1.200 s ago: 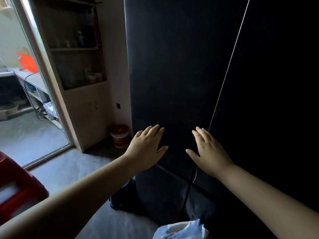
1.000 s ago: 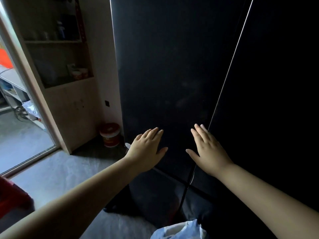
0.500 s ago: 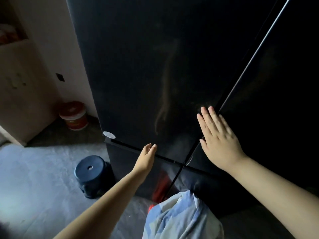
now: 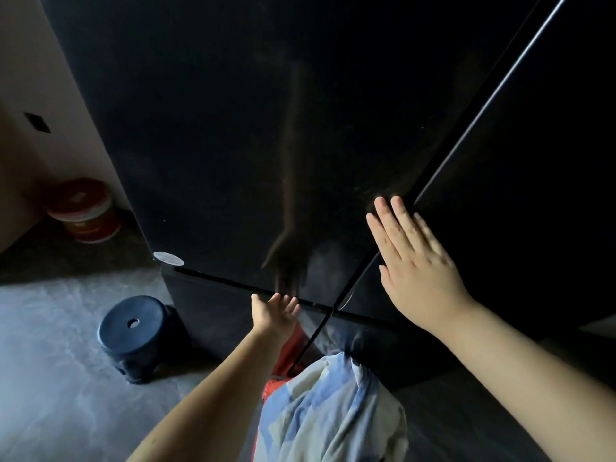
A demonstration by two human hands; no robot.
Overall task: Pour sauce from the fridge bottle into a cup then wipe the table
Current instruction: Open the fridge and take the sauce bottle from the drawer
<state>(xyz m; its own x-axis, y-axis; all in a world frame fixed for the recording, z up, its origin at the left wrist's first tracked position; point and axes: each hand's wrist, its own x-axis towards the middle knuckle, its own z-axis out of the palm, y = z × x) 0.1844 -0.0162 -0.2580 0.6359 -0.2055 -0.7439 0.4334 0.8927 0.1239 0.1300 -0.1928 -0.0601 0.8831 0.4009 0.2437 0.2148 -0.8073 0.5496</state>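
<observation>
The single head-worn camera looks forward and steeply down from close in front of the black fridge (image 4: 266,128), whose doors fill the frame above both outstretched hands, with floor and a dark stool (image 4: 135,335) (wide-angle bowing) left of the left hand (image 4: 273,315).

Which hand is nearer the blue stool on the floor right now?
Left. The left hand reaches the gap under the fridge's upper left door, just right of the blue stool. The right hand lies flat by the fridge's vertical door seam, farther right.

Dim scene, light from left on floor (image 4: 50,345); glossy black fridge (image 4: 233,128) mirrors arm; wide-angle bending at edges
</observation>
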